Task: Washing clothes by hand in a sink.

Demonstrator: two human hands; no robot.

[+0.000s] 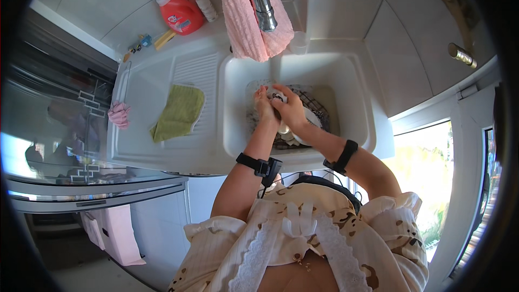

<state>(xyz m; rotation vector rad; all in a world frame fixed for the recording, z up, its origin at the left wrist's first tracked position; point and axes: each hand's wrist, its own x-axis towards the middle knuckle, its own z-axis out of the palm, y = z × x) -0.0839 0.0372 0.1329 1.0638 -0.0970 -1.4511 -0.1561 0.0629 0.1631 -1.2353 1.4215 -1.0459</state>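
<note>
Left hand (264, 105) and right hand (293, 110): partly curled, together around a white-and-dark item (279, 97); checked cloth (320, 112) beneath, white sink basin (354, 84).

Head-worn fisheye — looking down, toward sink (354, 105)

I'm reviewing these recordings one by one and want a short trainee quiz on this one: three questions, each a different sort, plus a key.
1. True or false: the green cloth lies to the left of the basin.

2. Fill in the colour: the towel hanging by the faucet is ____.

3. Where are the left hand and the right hand?
A) On the faucet
B) On the green cloth
C) Close together at the basin

Key: 1. True; 2. pink; 3. C
</note>
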